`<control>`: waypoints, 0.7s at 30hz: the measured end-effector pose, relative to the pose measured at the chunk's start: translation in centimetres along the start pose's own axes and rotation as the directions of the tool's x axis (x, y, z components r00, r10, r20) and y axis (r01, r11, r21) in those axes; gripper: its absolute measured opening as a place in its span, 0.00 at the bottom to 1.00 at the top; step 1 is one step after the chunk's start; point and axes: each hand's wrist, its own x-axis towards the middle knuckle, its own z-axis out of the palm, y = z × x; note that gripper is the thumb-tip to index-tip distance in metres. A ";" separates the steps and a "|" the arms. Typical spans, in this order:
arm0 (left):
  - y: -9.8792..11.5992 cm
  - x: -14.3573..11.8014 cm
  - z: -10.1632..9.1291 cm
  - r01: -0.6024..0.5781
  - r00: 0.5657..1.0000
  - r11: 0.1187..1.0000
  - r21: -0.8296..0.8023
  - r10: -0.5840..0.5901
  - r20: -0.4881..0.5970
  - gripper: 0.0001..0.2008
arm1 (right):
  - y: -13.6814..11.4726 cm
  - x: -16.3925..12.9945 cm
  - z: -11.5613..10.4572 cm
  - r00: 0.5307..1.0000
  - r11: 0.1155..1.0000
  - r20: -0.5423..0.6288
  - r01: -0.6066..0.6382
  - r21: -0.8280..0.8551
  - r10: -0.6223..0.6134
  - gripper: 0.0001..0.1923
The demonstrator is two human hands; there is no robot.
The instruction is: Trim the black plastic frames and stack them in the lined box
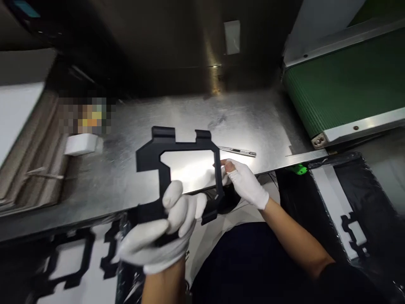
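Observation:
My left hand [177, 228], in a white glove, is closed around the lower edge of a black plastic frame [164, 169]. The frame is tilted up above the metal bench, with a large opening in its middle and tabs along its top. My right hand [245, 181], gloved but with bare thumb and fingertip, pinches at the frame's right bar; the exact contact there is partly hidden. Just beyond that bar, a slim silver tool like a craft knife [238, 151] lies on the bench.
The metal bench [126, 169] spans the middle. Stacked sheets [31, 143] and a white block [82, 144] stand left. A green conveyor belt [348, 80] runs at right. Below the bench, more black frames [85, 257] lie at left, and one frame [351, 232] lies in a black-lined container at right.

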 end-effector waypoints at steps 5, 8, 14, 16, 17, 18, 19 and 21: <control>-2.2 -1.2 3.6 0.087 0.991 0.784 0.614 -0.130 0.026 0.10 | -0.9 -7.1 -2.8 0.967 0.944 -0.040 0.235 -0.231 -0.251 0.34; -6.7 -1.1 7.1 -0.036 0.947 0.499 0.866 -0.260 0.189 0.17 | -0.2 -11.5 -4.0 0.983 0.970 0.010 0.183 -0.158 -0.184 0.37; -12.2 -1.0 8.8 -0.321 0.837 0.345 0.882 -0.332 0.435 0.43 | 0.6 -20.9 -11.5 0.835 0.990 -0.546 -0.008 -0.139 -0.069 0.25; -11.8 -0.3 7.4 -0.339 0.850 0.308 0.889 -0.306 0.430 0.36 | -0.3 -23.9 -16.6 0.612 0.982 -0.785 -0.067 -0.175 -0.098 0.23; -11.3 0.2 6.6 -0.327 0.864 0.291 0.899 -0.292 0.409 0.30 | -0.8 -25.1 -19.2 0.508 0.965 -0.856 -0.164 -0.207 -0.098 0.22; -10.9 0.8 5.6 -0.307 0.879 0.276 0.911 -0.284 0.382 0.24 | -1.0 -25.9 -21.6 0.436 0.925 -0.896 -0.300 -0.235 -0.086 0.22; -10.4 1.4 4.7 -0.282 0.897 0.260 0.923 -0.271 0.350 0.20 | -0.9 -26.4 -23.8 0.387 0.859 -0.920 -0.446 -0.252 -0.069 0.22; -9.6 2.5 2.8 -0.218 0.928 0.224 0.950 -0.253 0.272 0.15 | 0.1 -26.5 -26.8 0.332 0.722 -0.943 -0.647 -0.244 -0.021 0.22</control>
